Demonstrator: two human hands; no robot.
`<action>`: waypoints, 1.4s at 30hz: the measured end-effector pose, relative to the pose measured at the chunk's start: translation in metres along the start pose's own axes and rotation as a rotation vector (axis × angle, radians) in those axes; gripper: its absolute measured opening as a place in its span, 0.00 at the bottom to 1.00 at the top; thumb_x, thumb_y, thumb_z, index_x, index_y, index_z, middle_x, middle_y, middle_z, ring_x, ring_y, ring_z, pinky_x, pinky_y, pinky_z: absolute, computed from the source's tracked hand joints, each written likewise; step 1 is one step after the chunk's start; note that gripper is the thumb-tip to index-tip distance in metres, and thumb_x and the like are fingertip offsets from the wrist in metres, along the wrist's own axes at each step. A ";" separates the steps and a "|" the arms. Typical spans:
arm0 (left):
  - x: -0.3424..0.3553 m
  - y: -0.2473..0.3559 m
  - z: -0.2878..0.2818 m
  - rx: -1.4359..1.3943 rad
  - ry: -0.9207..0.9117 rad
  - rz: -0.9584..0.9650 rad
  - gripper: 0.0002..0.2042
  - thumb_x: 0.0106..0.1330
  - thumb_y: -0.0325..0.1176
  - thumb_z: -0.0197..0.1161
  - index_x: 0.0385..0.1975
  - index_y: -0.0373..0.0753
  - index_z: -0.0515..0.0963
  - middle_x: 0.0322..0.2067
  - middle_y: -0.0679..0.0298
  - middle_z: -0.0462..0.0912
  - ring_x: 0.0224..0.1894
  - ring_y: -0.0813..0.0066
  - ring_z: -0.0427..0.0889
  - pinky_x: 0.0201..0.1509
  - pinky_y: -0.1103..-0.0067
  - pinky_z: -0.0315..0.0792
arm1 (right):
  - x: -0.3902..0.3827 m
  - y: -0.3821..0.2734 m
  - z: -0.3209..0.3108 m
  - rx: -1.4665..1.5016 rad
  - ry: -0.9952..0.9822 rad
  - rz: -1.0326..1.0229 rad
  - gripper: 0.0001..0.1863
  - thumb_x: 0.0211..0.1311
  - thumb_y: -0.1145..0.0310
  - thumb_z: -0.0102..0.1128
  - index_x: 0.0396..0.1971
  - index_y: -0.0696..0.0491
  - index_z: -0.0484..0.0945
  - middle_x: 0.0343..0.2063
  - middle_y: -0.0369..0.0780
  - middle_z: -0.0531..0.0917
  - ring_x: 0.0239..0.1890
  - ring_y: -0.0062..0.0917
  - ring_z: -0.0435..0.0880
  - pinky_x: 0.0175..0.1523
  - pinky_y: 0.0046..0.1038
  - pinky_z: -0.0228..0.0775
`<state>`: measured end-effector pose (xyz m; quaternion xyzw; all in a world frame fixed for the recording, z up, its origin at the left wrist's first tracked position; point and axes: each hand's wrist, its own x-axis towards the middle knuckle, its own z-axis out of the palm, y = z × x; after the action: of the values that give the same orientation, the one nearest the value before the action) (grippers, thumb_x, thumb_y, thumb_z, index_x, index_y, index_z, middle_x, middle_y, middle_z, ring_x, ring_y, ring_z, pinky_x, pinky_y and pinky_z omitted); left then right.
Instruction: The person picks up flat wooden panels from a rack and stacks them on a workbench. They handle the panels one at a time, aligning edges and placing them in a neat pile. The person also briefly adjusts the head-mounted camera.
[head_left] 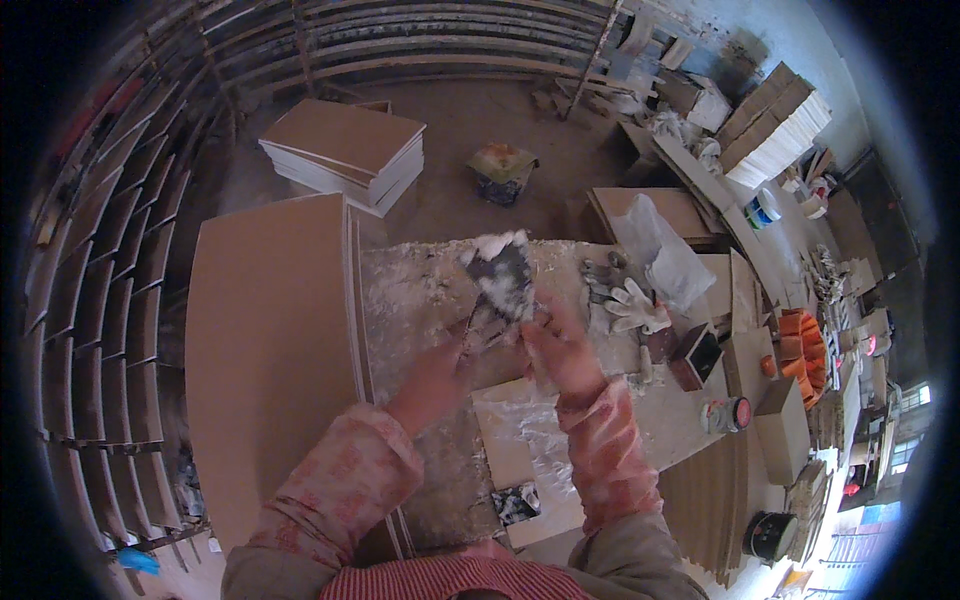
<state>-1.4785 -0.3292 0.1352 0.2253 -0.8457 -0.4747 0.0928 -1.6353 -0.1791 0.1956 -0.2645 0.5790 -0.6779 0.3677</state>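
My left hand [440, 375] and my right hand [560, 355] are raised over the dusty workbench [415, 290], fingers closed on dark flat scrapers [500, 280] loaded with white paste. The fingers are blurred, so exactly which hand grips which piece is unclear. Under my arms lies a pale board [520, 450] streaked with white paste, with a small black-and-white smeared plate [515, 505] on it. Right of my hands are work gloves [635, 310], a small open box [695, 360] and a jar with a red lid [725, 415].
A large board stack [270, 330] fills the bench's left side. Behind stand more stacked boards [340, 150] and a bucket [505, 175]. Racks [110, 300] line the left. At right are a plastic bag [670, 260], orange items [800, 355], cartons [775, 120] and a dark pot [770, 535].
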 end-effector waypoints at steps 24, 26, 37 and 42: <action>0.007 0.022 -0.025 -0.456 0.016 -0.510 0.29 0.70 0.62 0.52 0.27 0.38 0.75 0.19 0.64 0.76 0.17 0.73 0.75 0.22 0.74 0.68 | 0.095 0.144 -0.062 -0.830 0.352 -0.098 0.16 0.64 0.68 0.56 0.50 0.54 0.77 0.31 0.48 0.85 0.35 0.46 0.84 0.38 0.42 0.74; 0.003 0.028 -0.024 -0.481 -0.141 -0.503 0.31 0.70 0.66 0.49 0.26 0.38 0.75 0.18 0.64 0.75 0.17 0.73 0.75 0.22 0.74 0.67 | 0.076 0.136 -0.047 -0.676 0.290 -0.063 0.11 0.65 0.69 0.57 0.45 0.55 0.77 0.29 0.42 0.83 0.33 0.37 0.82 0.37 0.36 0.73; -0.006 0.042 -0.018 -1.071 -0.107 -0.493 0.29 0.70 0.67 0.48 0.28 0.43 0.74 0.16 0.69 0.70 0.14 0.76 0.67 0.19 0.76 0.63 | -0.027 0.078 0.033 -0.591 0.411 -0.253 0.08 0.68 0.76 0.53 0.43 0.56 0.79 0.22 0.39 0.77 0.25 0.26 0.74 0.33 0.29 0.68; -0.020 0.053 -0.005 -0.939 -0.297 -0.375 0.26 0.71 0.64 0.50 0.32 0.44 0.73 0.17 0.69 0.71 0.15 0.78 0.68 0.19 0.78 0.63 | -0.060 0.060 0.036 -0.902 0.503 -0.365 0.07 0.69 0.72 0.54 0.41 0.57 0.78 0.21 0.36 0.77 0.22 0.24 0.73 0.30 0.27 0.66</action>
<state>-1.4745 -0.2994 0.1839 0.2372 -0.4913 -0.8378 -0.0236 -1.5607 -0.1558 0.1475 -0.3220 0.8270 -0.4575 -0.0554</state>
